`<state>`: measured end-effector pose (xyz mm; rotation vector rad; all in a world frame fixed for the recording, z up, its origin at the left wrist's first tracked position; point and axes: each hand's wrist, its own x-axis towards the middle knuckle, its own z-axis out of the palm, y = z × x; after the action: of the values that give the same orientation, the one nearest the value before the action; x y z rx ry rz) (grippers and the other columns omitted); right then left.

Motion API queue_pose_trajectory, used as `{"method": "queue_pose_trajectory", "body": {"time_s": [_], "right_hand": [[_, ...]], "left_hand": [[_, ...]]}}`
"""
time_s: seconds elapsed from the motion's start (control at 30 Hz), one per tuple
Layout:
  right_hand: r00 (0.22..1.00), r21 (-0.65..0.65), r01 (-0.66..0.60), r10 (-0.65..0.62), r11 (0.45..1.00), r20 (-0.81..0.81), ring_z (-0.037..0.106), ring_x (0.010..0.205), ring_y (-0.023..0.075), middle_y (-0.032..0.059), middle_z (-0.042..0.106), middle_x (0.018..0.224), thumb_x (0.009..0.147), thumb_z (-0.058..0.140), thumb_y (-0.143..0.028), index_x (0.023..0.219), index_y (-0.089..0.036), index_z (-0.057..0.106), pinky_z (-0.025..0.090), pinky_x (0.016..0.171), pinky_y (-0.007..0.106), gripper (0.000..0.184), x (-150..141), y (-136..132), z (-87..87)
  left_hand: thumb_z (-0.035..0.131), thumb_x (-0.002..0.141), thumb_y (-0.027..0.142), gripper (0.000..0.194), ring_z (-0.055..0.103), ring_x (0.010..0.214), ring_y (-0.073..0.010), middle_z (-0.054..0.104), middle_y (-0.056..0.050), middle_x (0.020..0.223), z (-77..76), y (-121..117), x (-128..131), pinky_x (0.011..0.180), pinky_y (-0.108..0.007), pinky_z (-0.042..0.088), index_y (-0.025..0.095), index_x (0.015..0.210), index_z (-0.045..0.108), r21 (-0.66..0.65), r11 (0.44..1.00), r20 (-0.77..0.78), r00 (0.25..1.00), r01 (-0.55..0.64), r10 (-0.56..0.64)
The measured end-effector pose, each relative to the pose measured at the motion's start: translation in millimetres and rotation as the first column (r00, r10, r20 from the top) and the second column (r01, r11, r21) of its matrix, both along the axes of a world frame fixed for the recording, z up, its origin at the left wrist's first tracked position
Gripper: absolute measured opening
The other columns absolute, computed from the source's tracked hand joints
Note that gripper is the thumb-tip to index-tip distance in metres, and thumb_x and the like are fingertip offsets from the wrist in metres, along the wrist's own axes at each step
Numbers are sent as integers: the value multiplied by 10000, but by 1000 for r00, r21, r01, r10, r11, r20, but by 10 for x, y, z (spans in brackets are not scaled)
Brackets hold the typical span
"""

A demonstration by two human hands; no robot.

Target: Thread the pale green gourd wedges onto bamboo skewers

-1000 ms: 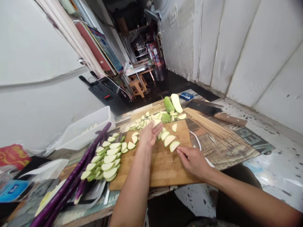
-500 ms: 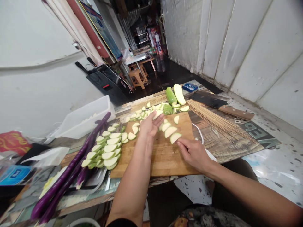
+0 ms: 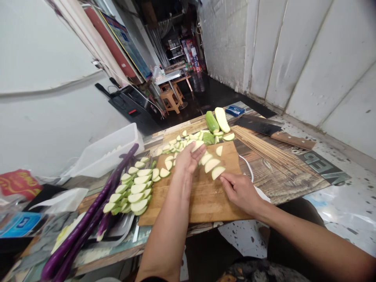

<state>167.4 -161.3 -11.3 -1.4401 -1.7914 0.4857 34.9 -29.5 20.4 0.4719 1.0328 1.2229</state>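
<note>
Between my two hands a row of half-moon zucchini slices [image 3: 212, 165] with pale flesh and green skin hangs over the cutting board [image 3: 211, 203]. My right hand [image 3: 239, 192] pinches the near end of this row, on a thin skewer mostly hidden by the slices. At the far end, my left hand [image 3: 189, 157] is closed around another zucchini slice [image 3: 197, 145], palm turned up and fingers curled. More loose slices [image 3: 166, 172] lie on the board's left part. A stacked pile of sliced-zucchini skewers [image 3: 138, 192] rests at the board's left edge.
Bamboo skewers [image 3: 261, 149] lie to the right, beside a cleaver [image 3: 258, 126]. Behind the board are zucchini pieces [image 3: 221, 119] and a blue packet [image 3: 235, 110]. Long purple eggplants [image 3: 96, 207] and a white plastic bin [image 3: 108, 147] occupy the left.
The view has shifted slightly. Both hands keep nearly the same pose, with the row of slices between them; the left fingers stay around the far slice.
</note>
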Motion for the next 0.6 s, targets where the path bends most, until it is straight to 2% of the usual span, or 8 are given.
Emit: {"method": "queue_pose_trajectory", "body": {"time_s": [0.1, 0.2, 0.27, 0.33, 0.4, 0.5, 0.57, 0.6], "right_hand": [[987, -52, -45, 36, 998, -157, 407, 471, 102, -25, 456, 507, 835, 379, -240, 675, -163, 575, 289, 488, 217, 264, 6, 16, 42], [927, -187, -142, 64, 972, -369, 340, 394, 91, -53, 394, 439, 850, 342, -280, 798, -144, 614, 265, 424, 207, 308, 6, 35, 95], [909, -227, -171, 64, 959, -412, 296, 368, 86, -67, 342, 408, 855, 329, -286, 811, -135, 610, 244, 402, 203, 323, 7, 47, 118], [944, -162, -116, 59, 980, -323, 323, 403, 86, -53, 360, 432, 849, 348, -267, 705, -145, 590, 250, 427, 204, 307, 11, 56, 120], [991, -40, -39, 34, 998, -133, 372, 464, 92, -25, 420, 490, 837, 373, -240, 608, -150, 545, 258, 474, 213, 300, 13, 60, 98], [992, 50, 22, -28, 998, 121, 394, 491, 105, 8, 474, 537, 839, 362, -222, 631, -146, 535, 248, 502, 232, 281, 3, 62, 46], [992, 30, 17, -20, 999, 123, 395, 492, 109, 15, 479, 541, 839, 351, -220, 655, -144, 543, 252, 505, 235, 276, -12, 68, 26], [998, -3, 2, -1, 1000, 56, 394, 492, 108, 11, 475, 538, 839, 348, -225, 665, -146, 550, 259, 502, 231, 277, -20, 74, 25]], "left_hand": [[554, 752, 100, 72, 659, 712, -211, 650, -106, 751, 3, 0, 0, 692, -338, 534, 107, 817, 523, -5, 1000, 8, 1000, -3, 3], [549, 756, 101, 62, 659, 693, -206, 651, -103, 739, 12, -6, 2, 677, -334, 536, 110, 812, 525, -3, 1000, 8, 1000, -10, 10], [551, 754, 99, 58, 659, 681, -204, 653, -95, 730, 15, -8, 4, 673, -336, 537, 114, 805, 526, 0, 1000, 7, 1000, -24, 24], [551, 751, 92, 58, 659, 679, -205, 653, -91, 726, 13, -6, 5, 682, -341, 536, 113, 800, 528, 5, 999, 13, 999, -42, 42], [552, 748, 84, 67, 660, 690, -210, 654, -95, 731, 8, 0, 5, 696, -345, 534, 108, 806, 531, 8, 998, 22, 998, -56, 56], [557, 746, 91, 83, 660, 717, -217, 652, -99, 744, -2, 10, 5, 709, -347, 531, 101, 826, 536, 9, 997, 21, 997, -72, 72], [556, 747, 93, 83, 659, 726, -220, 653, -95, 745, -6, 12, 8, 711, -350, 530, 102, 827, 536, 11, 997, 16, 997, -77, 77], [554, 748, 93, 80, 659, 725, -219, 654, -93, 743, -6, 11, 9, 709, -351, 530, 103, 825, 536, 14, 997, 15, 997, -75, 75]]}}
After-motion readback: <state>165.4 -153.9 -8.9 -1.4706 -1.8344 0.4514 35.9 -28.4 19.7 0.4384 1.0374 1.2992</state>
